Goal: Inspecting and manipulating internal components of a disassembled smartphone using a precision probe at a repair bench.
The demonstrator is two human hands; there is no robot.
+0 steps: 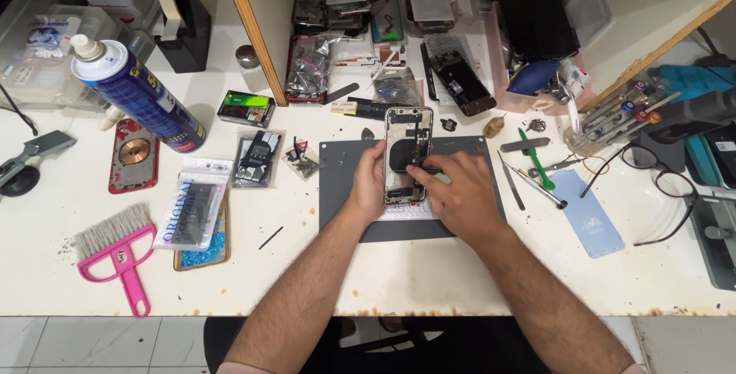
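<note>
1. I work at a white bench [460, 282] whose top is speckled with dark stains, its front edge chipped and brown; pale floor tiles show below it
2. A dark grey mat [345, 190] lies in the middle of the bench, and on it rests an opened phone chassis [407, 144], back side up with its inner parts exposed
3. My left hand [370, 182] grasps the chassis along its left edge, thumb on top, holding it against the mat
4. My right hand [458, 190] lies over the lower right part of the chassis, fingertips pinched together on the inner parts; I cannot tell whether they hold anything small
5. To the left stand a blue spray can [138, 94] lying tilted, a red phone back with a copper coil [133, 155], small plastic bags of parts [259, 158] and a pink hand brush [123, 255]
6. To the right lie a green pry tool [537, 161], metal tweezers [537, 186], a pale blue phone back [590, 217] and black-rimmed glasses [659, 182]
7. Behind the mat, a wooden-framed shelf [249, 37] holds stacked phone screens and housings [460, 79], with a black tape dispenser [184, 29] to its left
</note>
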